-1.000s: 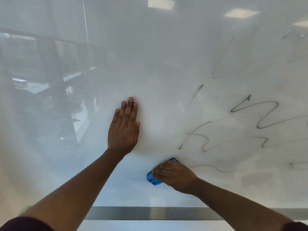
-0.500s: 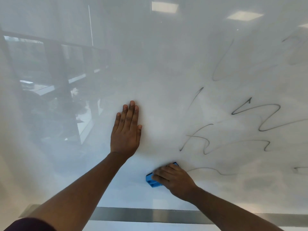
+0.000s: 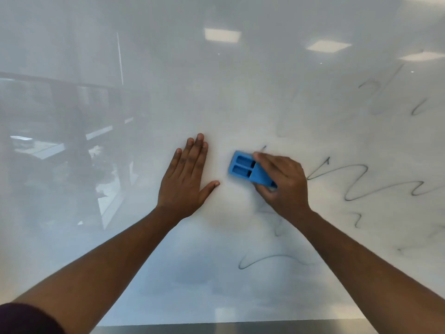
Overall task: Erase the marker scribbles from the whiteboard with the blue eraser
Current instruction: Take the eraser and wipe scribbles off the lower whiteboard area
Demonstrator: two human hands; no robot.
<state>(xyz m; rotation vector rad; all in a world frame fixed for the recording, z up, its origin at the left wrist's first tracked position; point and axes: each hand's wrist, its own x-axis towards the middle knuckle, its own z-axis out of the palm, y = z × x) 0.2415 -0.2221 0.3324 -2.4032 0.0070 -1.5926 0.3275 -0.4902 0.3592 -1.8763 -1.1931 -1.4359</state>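
Blue eraser [image 3: 250,171], one; two hands on whiteboard [image 3: 240,92].

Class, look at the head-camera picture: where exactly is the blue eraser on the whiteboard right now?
In the head view, the blue eraser sits near the middle of the whiteboard, gripped by the right hand, just right of the flat left hand, with scribbles to its right.

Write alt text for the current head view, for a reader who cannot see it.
A person's right hand presses a blue eraser against a whiteboard, with black marker scribbles remaining to its right and below. The left hand lies flat on the board beside it.
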